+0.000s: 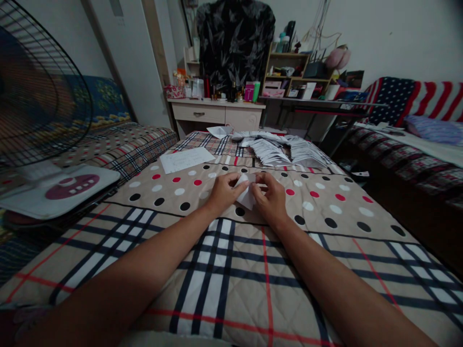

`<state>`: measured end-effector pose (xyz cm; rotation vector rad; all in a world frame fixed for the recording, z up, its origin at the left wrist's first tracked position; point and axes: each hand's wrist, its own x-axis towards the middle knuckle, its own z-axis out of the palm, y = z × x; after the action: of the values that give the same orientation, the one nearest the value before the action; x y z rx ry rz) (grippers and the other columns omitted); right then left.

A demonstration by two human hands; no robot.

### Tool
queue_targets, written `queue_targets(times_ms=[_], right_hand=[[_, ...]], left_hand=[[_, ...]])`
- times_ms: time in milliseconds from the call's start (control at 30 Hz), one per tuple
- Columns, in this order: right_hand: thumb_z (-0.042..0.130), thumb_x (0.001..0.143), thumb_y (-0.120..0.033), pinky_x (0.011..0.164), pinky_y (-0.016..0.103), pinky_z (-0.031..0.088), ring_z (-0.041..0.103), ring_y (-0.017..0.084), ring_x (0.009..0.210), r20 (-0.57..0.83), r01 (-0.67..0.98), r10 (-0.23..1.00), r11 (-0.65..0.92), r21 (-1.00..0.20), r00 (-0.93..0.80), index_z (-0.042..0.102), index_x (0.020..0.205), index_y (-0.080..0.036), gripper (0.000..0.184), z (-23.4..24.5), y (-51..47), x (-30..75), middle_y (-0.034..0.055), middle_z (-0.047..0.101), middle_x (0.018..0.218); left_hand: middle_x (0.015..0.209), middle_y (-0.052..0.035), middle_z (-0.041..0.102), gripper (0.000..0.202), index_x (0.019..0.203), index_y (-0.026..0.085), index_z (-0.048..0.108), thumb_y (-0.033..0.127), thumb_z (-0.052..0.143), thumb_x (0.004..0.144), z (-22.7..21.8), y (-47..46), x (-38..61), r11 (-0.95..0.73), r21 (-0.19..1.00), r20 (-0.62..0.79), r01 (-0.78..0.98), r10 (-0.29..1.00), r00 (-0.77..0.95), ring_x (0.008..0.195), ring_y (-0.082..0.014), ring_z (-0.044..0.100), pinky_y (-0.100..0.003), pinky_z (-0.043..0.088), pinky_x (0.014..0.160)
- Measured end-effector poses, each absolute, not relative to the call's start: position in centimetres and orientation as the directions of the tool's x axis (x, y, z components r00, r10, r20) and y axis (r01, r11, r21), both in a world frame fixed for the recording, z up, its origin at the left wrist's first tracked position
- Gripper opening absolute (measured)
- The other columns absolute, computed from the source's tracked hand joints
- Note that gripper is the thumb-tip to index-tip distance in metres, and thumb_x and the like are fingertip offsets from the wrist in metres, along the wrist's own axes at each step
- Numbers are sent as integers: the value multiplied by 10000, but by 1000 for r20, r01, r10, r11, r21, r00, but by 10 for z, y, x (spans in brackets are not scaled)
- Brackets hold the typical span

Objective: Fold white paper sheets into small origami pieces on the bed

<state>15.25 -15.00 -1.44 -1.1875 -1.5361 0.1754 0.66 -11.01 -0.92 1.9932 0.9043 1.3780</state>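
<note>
Between my two hands is a small folded piece of white paper (246, 196), held just over the dotted band of the bed cover. My left hand (224, 193) pinches its left side, thumb on top. On the right side my right hand (268, 193) grips the paper with thumb and curled fingers. Farther off lie fanned stacks of folded white papers (269, 152). A flat white sheet (187, 159) with faint writing rests to the left, and another folded paper (220, 131) lies near the far edge.
The quilted bed cover (249, 270) spreads under my arms. A fan (39, 96) stands close on the left. Behind the bed are a white dresser (198, 114) with bottles on it and a desk with a shelf (289, 58). Another bed (415, 144) is at right.
</note>
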Motion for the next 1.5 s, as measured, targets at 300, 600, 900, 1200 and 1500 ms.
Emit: queue_targets(times_ms=[300, 600, 900, 1200, 1500], right_hand=[[570, 808, -211, 763, 353, 523, 641, 212, 856, 667, 617, 744, 508, -601, 38, 580, 864, -243, 65, -16, -152, 150, 40, 693, 968], [610, 836, -346, 677, 308, 484, 610, 173, 714, 564, 278, 810, 511, -813, 161, 620, 834, -215, 132, -13, -148, 155, 22, 656, 791], [796, 608, -359, 589, 290, 481, 603, 162, 619, 385, 80, 918, 378, -922, 99, 642, 736, -194, 258, -15, -142, 155, 11, 670, 696], [776, 628, -371, 531, 266, 438, 556, 144, 570, 391, 158, 916, 375, -914, 89, 629, 678, -193, 236, -14, -144, 154, 0, 636, 634], [673, 797, -391, 602, 304, 430, 566, 175, 669, 577, 421, 813, 500, -757, 72, 660, 691, -215, 206, -14, -146, 160, 20, 644, 698]], left_hand=[[551, 45, 471, 120, 583, 179, 489, 165, 592, 643, -9, -111, 9, -580, 739, 578, 343, 807, 119, 538, -104, 461, -228, 343, 524], [672, 3, 655, 216, 709, 146, 627, 304, 755, 637, -15, -101, 7, -446, 895, 438, 2, 880, 182, 616, -124, 611, -217, 468, 575], [702, -13, 680, 283, 739, 138, 661, 371, 778, 627, -14, -102, 5, -402, 916, 394, -14, 890, 228, 631, -133, 611, -229, 470, 592], [601, 1, 602, 445, 677, 151, 655, 523, 509, 872, -14, -105, 3, -459, 886, 440, 68, 877, 195, 547, -115, 521, -229, 390, 509], [754, -20, 730, 192, 739, 180, 725, 331, 635, 817, -9, -110, 4, -627, 762, 600, 163, 778, 187, 729, -166, 656, -264, 494, 697]])
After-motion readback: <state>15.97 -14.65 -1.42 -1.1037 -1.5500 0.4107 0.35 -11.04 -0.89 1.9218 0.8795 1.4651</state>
